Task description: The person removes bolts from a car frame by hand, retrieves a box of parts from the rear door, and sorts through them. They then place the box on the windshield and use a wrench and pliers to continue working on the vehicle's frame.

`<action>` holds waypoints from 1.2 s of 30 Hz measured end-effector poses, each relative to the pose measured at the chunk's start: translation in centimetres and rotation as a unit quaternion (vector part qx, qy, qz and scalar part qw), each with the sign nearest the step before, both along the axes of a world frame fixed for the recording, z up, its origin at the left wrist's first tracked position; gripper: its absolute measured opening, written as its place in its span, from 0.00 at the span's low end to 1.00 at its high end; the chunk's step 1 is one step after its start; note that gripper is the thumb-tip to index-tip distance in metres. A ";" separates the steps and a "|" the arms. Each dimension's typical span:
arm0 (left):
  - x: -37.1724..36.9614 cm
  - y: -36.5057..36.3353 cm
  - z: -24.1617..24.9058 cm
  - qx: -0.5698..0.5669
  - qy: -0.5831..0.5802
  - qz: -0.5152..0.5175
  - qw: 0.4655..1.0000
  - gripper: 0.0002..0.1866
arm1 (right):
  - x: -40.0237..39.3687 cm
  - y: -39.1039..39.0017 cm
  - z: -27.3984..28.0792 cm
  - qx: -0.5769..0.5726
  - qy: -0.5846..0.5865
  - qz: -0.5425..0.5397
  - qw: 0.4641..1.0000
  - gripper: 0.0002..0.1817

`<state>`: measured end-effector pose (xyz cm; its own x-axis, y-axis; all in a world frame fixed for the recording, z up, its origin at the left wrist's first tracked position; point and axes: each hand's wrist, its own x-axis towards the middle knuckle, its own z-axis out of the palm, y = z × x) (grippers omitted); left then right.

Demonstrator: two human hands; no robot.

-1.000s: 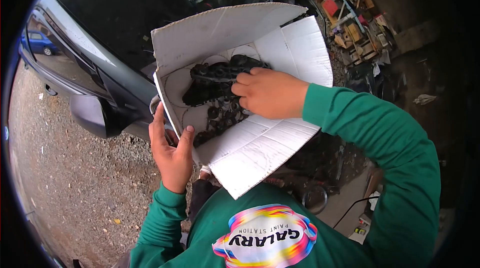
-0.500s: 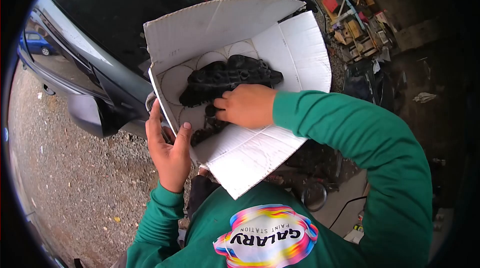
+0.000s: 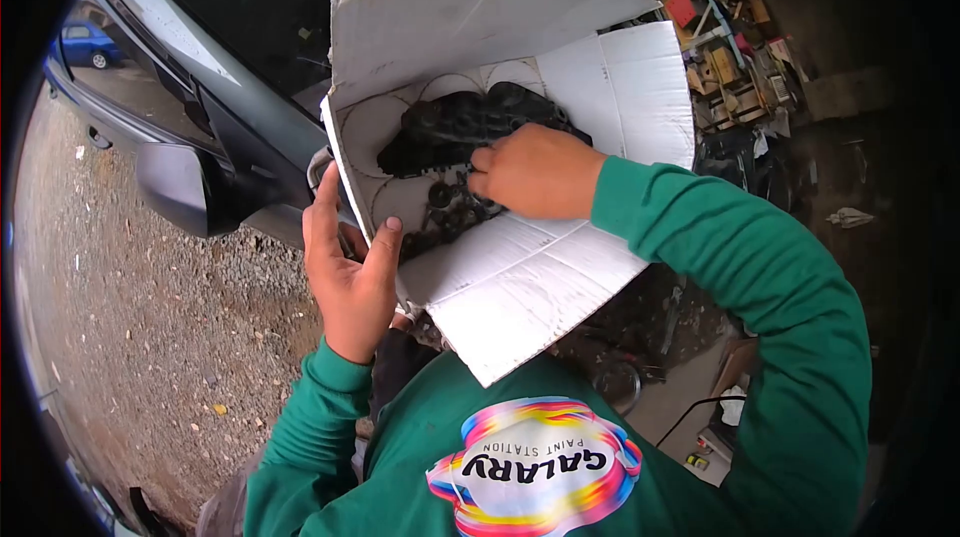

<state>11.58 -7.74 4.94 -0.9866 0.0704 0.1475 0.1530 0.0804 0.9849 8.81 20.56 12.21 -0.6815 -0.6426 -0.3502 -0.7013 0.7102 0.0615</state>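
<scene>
A white cardboard box [image 3: 530,287] with raised flaps is in front of me, tilted. My left hand [image 3: 352,287] grips its left wall, thumb on the inner side and fingers on the outer. Inside lies a large black moulded part [image 3: 440,132] with an uneven, ribbed surface. Small dark pieces [image 3: 455,219] are heaped in the near left corner, among them a round black ring [image 3: 440,195]. Over the contents is my right hand [image 3: 545,174], its fingers curled down beside the black part. Its fingertips are partly hidden, and what they hold cannot be made out.
A dark car with a side mirror [image 3: 178,187] stands beyond the box and to the left, its windscreen [image 3: 240,12] behind the box. Gravel [image 3: 200,337] covers the ground at left. Wood scraps and mixed debris [image 3: 735,67] are piled at the upper right.
The box and both hands have shifted right and slightly up in view. My right hand has moved off the round black piece, towards the right.
</scene>
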 end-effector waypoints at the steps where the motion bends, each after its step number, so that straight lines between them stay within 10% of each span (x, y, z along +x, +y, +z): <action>1: 0.1 0.1 0.1 0.016 -0.017 -0.001 1.000 0.43 | 0.1 -0.3 -0.5 -0.031 -0.019 0.015 0.999 0.11; 26: -0.2 0.2 0.1 -0.024 0.021 0.013 0.999 0.43 | 0.2 -0.7 -3.0 -0.137 -0.021 -0.005 0.990 0.06; 29: -0.1 0.2 1.2 -0.027 0.011 0.006 1.000 0.42 | 0.8 -0.6 0.0 -0.263 -0.112 -0.209 0.935 0.08; 31: 0.2 0.3 1.8 -0.021 -0.002 0.006 1.000 0.41 | 1.2 0.8 1.0 -0.492 -0.331 -0.450 0.668 0.10; 36: 0.2 0.3 2.3 -0.015 -0.017 -0.004 1.000 0.41 | 1.5 2.8 1.7 -0.527 -0.396 -0.451 0.601 0.09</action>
<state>11.79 -7.45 7.23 -0.9903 0.0816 0.1121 0.1207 0.1092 0.9867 10.34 23.32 13.91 -0.8065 -0.2858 -0.5175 0.4873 0.1742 -0.8557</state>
